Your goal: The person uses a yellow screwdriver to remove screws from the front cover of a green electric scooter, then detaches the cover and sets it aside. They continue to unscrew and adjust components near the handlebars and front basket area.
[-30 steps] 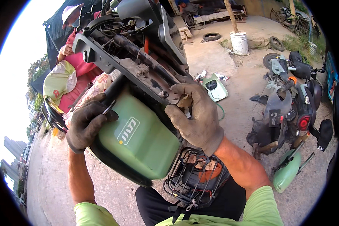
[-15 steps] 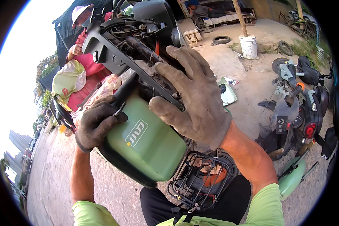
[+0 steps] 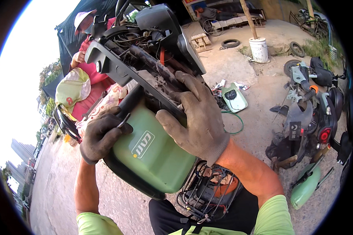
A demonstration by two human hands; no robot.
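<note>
Since a second ago the right hand (image 3: 198, 117) has climbed from the lower edge of the black frame (image 3: 145, 66) to lie flat across it, and the whole scooter front has swung closer and larger in view; the left hand (image 3: 102, 135) has kept its place.

Largest here is the scooter's front assembly: the black frame with its exposed wiring sits above the right fingers (image 3: 186, 92), and the green panel (image 3: 153, 152) hangs below them, filling the space between the two hands. Right fingers are spread and pressed down over the frame's dusty edge, thumb hooked under onto the green panel's top, so they brace rather than grip. Left fingers are curled shut round a thin metal tool (image 3: 123, 120), whose tip points up toward the seam where green panel meets black frame, just to the right of the left knuckles. A wire basket (image 3: 208, 192) lies below the right wrist.

To do this well, I judge the right hand should hold the frame steady and keep pressing the two parts apart or together evenly, while the left works the tool along the seam in small moves, not levering hard, since the plastic panel could crack or the tool could slip toward the wiring.
</note>
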